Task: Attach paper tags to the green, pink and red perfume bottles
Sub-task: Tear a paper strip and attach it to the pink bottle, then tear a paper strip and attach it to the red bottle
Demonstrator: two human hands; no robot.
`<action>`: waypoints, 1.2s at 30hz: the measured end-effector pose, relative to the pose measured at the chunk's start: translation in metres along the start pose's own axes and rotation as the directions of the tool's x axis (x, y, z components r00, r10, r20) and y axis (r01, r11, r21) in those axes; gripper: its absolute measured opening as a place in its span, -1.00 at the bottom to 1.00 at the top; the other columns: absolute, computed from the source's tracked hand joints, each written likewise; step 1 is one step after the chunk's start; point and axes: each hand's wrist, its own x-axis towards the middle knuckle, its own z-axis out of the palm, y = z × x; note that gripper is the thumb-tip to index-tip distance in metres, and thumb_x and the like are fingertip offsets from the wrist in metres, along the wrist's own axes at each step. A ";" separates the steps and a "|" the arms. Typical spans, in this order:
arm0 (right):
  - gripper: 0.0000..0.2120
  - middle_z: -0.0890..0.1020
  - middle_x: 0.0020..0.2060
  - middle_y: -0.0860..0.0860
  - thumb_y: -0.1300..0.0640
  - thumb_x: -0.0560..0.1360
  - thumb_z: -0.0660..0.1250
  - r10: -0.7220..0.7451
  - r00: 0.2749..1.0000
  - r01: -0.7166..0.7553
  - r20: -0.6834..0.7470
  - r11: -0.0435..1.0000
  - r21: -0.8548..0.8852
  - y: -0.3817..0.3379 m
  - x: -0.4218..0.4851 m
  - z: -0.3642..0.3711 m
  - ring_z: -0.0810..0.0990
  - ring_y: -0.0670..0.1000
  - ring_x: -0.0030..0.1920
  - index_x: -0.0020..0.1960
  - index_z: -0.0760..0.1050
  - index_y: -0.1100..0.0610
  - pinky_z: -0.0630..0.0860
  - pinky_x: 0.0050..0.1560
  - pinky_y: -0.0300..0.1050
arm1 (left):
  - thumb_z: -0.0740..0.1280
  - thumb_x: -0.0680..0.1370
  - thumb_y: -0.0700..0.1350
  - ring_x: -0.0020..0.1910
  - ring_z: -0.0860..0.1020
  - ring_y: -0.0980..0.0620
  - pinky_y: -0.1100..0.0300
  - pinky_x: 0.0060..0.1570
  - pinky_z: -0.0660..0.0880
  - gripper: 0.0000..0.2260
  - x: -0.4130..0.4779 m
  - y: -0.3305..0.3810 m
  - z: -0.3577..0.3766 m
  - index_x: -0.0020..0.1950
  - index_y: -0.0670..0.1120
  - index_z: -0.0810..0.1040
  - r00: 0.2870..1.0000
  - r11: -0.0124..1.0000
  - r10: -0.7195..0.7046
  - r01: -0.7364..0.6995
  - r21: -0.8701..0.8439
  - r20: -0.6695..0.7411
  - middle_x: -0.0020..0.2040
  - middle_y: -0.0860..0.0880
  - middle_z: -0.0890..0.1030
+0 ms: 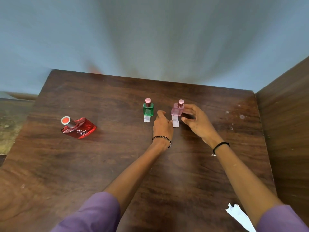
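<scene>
A small green perfume bottle (148,109) stands upright mid-table with a white paper tag (147,118) hanging from its front. To its right stands a pink perfume bottle (177,110) with a paper tag (175,121) at its front. My right hand (196,121) holds the pink bottle from the right side. My left hand (162,125) touches the left edge of that tag with its fingertips. A larger red perfume bottle (78,128) with a silver cap sits alone at the left, with no tag visible on it.
The brown wooden table (117,164) meets a blue-grey wall at its far edge. A wooden panel (287,114) rises along the right side. A torn white paper sheet (239,216) lies at the near right by my right sleeve.
</scene>
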 end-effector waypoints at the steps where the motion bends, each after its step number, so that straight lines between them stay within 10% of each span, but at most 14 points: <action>1: -0.54 0.58 0.32 -0.12 0.29 0.55 0.41 0.011 1.000 -0.011 -0.027 1.000 0.006 0.004 -0.005 0.000 0.59 -0.28 0.15 0.38 0.45 -0.02 0.53 0.19 -0.25 | 0.33 0.52 -0.29 0.00 0.59 -0.17 -0.04 0.05 0.51 -0.69 -0.005 -0.002 -0.001 0.23 -0.22 0.35 1.000 1.000 0.012 -0.012 0.000 -0.001 0.00 -0.19 0.62; 8: -0.59 0.64 0.20 -0.08 0.40 0.53 0.35 -0.026 0.982 0.020 -0.189 0.999 -0.033 0.036 -0.071 0.009 0.64 -0.10 0.16 0.31 0.49 0.08 0.54 0.07 -0.40 | 0.36 0.51 -0.25 -0.08 0.58 -0.05 0.00 0.03 0.55 -0.69 -0.056 -0.018 0.001 0.22 -0.19 0.39 0.999 0.998 0.054 -0.054 -0.041 0.007 0.01 -0.10 0.55; 19: -0.65 0.63 0.20 -0.05 0.30 0.52 0.40 -0.087 0.976 0.051 -0.199 0.982 -0.181 0.081 -0.198 0.037 0.57 -0.06 0.21 0.27 0.54 0.06 0.55 0.24 -0.11 | 0.34 0.49 -0.23 0.03 0.52 -0.03 -0.01 0.05 0.49 -0.79 -0.162 -0.043 0.006 0.11 -0.15 0.44 0.909 0.927 0.282 -0.340 0.156 0.308 0.06 -0.04 0.49; 36: -0.60 0.62 0.19 0.16 0.30 0.45 0.50 0.097 0.817 -0.310 -0.569 0.906 -0.290 0.168 -0.342 -0.023 0.56 0.24 0.17 0.27 0.56 0.23 0.52 0.19 0.11 | 0.26 0.52 -0.22 0.06 0.54 -0.03 0.23 -0.13 0.39 -0.84 -0.235 -0.031 0.016 0.05 -0.11 0.58 0.705 0.766 0.361 -0.598 0.237 0.611 0.10 -0.02 0.55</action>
